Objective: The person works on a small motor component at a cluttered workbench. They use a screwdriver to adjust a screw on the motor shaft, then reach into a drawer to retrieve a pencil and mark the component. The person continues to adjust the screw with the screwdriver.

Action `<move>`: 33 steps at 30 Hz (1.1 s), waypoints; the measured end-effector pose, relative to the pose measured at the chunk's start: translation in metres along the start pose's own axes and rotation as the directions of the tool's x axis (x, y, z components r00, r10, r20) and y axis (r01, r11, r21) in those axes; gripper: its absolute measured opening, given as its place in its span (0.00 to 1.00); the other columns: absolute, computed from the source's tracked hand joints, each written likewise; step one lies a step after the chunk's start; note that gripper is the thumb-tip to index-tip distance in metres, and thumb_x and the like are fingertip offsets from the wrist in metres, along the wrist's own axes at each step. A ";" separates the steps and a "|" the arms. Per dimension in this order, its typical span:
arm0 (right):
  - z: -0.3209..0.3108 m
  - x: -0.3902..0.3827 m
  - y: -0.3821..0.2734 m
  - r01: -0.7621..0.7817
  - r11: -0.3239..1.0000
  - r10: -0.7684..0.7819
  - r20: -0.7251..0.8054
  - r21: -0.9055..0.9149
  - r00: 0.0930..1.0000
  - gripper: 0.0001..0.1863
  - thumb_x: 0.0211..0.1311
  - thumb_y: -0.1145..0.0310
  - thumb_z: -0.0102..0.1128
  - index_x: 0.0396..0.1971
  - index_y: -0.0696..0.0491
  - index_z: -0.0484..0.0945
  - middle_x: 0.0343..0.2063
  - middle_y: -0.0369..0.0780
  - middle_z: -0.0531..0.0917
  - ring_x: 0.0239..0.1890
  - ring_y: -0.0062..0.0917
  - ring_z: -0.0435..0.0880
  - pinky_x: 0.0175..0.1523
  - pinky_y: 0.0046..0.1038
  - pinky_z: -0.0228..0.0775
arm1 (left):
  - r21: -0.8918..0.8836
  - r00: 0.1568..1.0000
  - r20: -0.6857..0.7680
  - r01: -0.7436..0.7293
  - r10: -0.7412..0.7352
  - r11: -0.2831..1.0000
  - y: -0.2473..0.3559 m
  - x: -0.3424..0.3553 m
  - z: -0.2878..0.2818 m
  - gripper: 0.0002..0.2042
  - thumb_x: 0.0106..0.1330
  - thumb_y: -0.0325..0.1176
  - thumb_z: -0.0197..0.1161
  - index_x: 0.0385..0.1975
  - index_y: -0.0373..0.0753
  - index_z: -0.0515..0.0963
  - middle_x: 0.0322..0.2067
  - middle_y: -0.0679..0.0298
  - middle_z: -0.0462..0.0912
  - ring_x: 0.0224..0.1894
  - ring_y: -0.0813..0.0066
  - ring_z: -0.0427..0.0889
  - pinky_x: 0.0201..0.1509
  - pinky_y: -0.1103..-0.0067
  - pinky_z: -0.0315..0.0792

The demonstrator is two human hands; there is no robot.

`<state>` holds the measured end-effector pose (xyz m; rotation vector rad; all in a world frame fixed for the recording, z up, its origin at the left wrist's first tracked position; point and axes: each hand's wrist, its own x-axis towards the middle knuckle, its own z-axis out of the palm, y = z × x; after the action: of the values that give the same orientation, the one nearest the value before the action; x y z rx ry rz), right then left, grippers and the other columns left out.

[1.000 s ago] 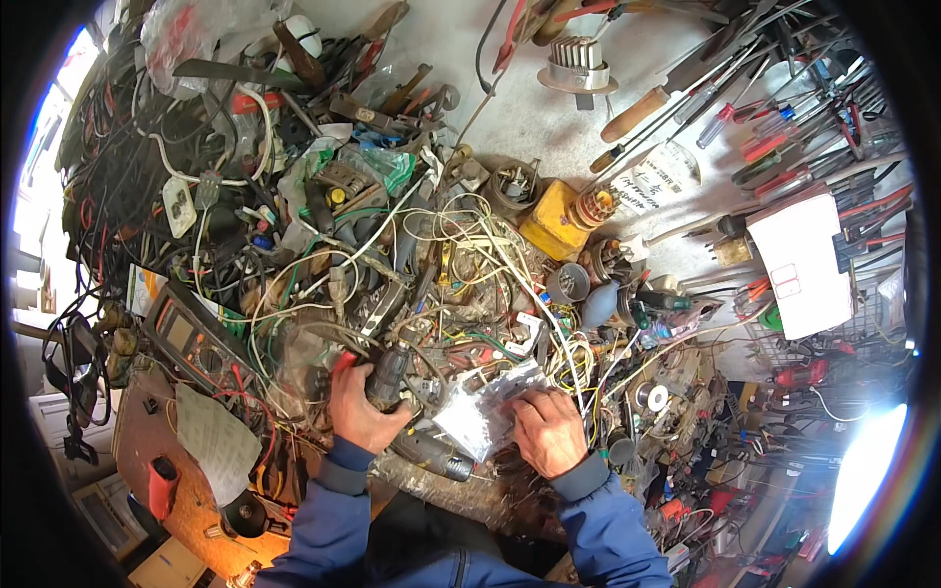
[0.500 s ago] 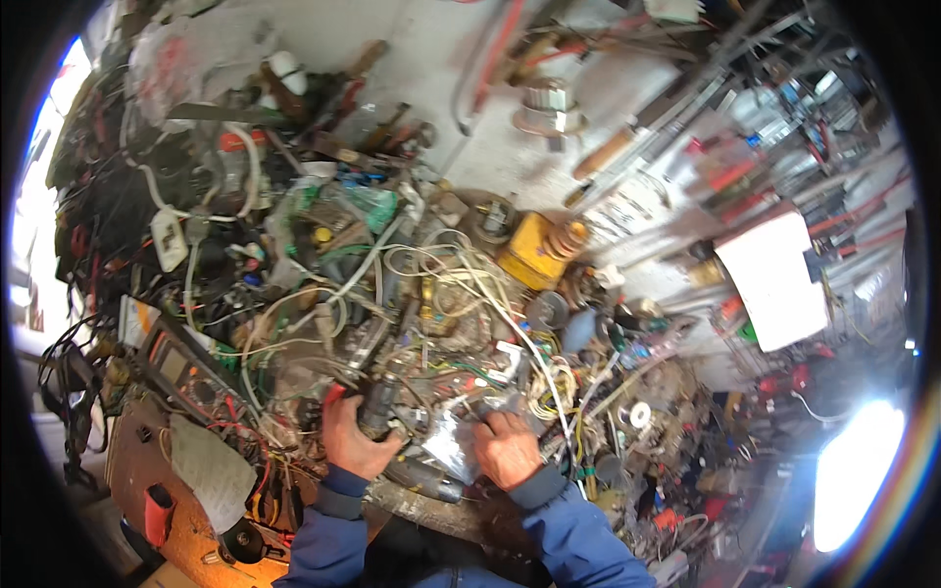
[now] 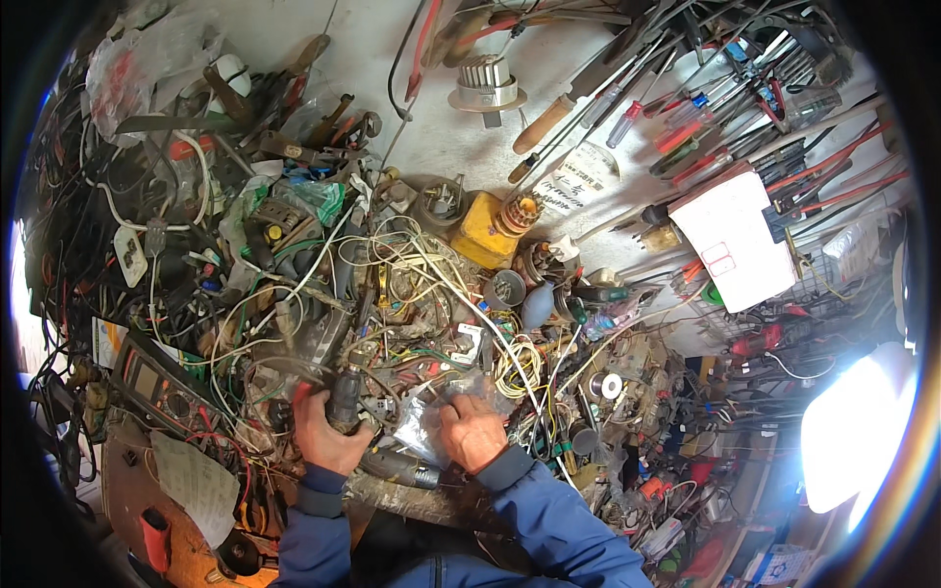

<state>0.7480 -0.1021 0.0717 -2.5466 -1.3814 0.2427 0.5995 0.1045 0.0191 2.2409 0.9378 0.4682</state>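
Cluttered bench [image 3: 421, 496]: L hand [image 3: 328, 436] grips 1 blk cylinder [image 3: 344, 398], R hand [image 3: 473, 431] pinches 1 plas. bag [image 3: 416, 427].

The counter [image 3: 436, 500] shows a worn, brownish front edge at the lower centre of the frame; behind it, dense clutter hides most of the top. Just behind that edge lies 1 black cylindrical tool [image 3: 402, 468]. A dark multimeter [image 3: 162, 387] rests at the left. Near the middle are a coil of pale wire [image 3: 524, 370], 1 small round cup [image 3: 505, 289] and 1 blue bulb [image 3: 538, 307]. A yellow box [image 3: 480, 235] stands above centre, and 1 white spool [image 3: 606, 385] sits right of centre.
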 end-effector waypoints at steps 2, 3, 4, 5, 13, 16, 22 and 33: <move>-0.001 0.001 0.000 0.001 1.000 -0.001 -0.010 0.002 1.000 0.12 0.53 0.69 0.65 0.38 0.56 0.82 0.37 0.46 0.80 0.43 0.42 0.83 0.50 0.44 0.76 | 0.000 1.000 0.007 -0.006 0.006 1.000 0.001 0.001 -0.001 0.34 0.42 0.35 0.79 0.53 0.33 0.75 0.49 0.46 0.77 0.51 0.41 0.79 0.54 0.52 0.76; -0.002 0.001 0.000 -0.002 1.000 0.002 0.003 0.015 1.000 0.12 0.53 0.69 0.65 0.38 0.56 0.82 0.38 0.46 0.81 0.43 0.42 0.83 0.50 0.45 0.76 | 0.000 1.000 0.014 0.001 -0.001 1.000 0.001 0.001 -0.001 0.34 0.42 0.35 0.79 0.52 0.33 0.75 0.49 0.46 0.77 0.51 0.41 0.79 0.54 0.52 0.76; -0.003 0.002 0.001 -0.003 1.000 0.003 0.015 0.027 1.000 0.12 0.54 0.69 0.65 0.38 0.56 0.81 0.38 0.46 0.81 0.43 0.43 0.83 0.50 0.45 0.76 | 0.000 1.000 0.018 0.009 -0.009 1.000 0.000 0.000 -0.001 0.34 0.42 0.35 0.80 0.52 0.33 0.75 0.49 0.46 0.77 0.51 0.41 0.79 0.54 0.52 0.76; -0.005 0.003 0.002 -0.004 0.999 0.003 0.028 0.040 1.000 0.12 0.54 0.69 0.65 0.38 0.56 0.81 0.38 0.46 0.81 0.43 0.43 0.83 0.50 0.45 0.76 | 0.000 1.000 0.022 0.018 -0.018 1.000 0.001 0.001 -0.001 0.34 0.42 0.35 0.80 0.52 0.33 0.75 0.49 0.46 0.77 0.51 0.41 0.79 0.54 0.52 0.76; -0.032 0.023 0.029 -0.006 0.992 -0.015 0.160 0.125 0.987 0.12 0.62 0.68 0.67 0.43 0.55 0.82 0.38 0.49 0.82 0.38 0.50 0.84 0.43 0.46 0.80 | -0.026 0.996 0.069 0.051 -0.049 0.998 0.012 0.003 -0.009 0.34 0.42 0.37 0.80 0.51 0.32 0.76 0.48 0.45 0.78 0.51 0.42 0.79 0.54 0.53 0.77; -0.054 0.045 0.028 0.079 0.990 -0.096 0.146 0.116 0.985 0.11 0.63 0.69 0.68 0.43 0.56 0.83 0.36 0.49 0.83 0.36 0.49 0.85 0.41 0.45 0.81 | -0.053 0.998 0.048 0.046 -0.043 0.998 0.013 0.004 -0.009 0.32 0.42 0.36 0.80 0.48 0.31 0.77 0.46 0.46 0.79 0.55 0.40 0.77 0.58 0.53 0.75; -0.065 0.083 0.034 -0.110 0.979 0.110 0.012 0.169 0.994 0.10 0.62 0.72 0.68 0.41 0.58 0.85 0.36 0.51 0.85 0.35 0.51 0.86 0.40 0.45 0.80 | -0.078 0.998 0.049 0.048 -0.044 0.996 0.018 0.005 -0.013 0.31 0.42 0.36 0.80 0.48 0.31 0.76 0.45 0.47 0.79 0.56 0.39 0.76 0.60 0.53 0.74; -0.047 0.136 0.053 -0.166 0.955 0.218 -0.200 0.248 0.955 0.10 0.61 0.70 0.70 0.39 0.58 0.84 0.35 0.54 0.86 0.36 0.55 0.85 0.41 0.48 0.78 | -0.050 0.996 0.071 0.048 -0.044 0.998 0.018 0.007 -0.013 0.32 0.42 0.37 0.80 0.49 0.32 0.76 0.45 0.47 0.79 0.55 0.40 0.76 0.59 0.53 0.74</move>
<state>0.8758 -0.0212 0.0970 -2.4279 -0.9636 0.1307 0.6061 0.1055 0.0414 2.1702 0.9289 0.3865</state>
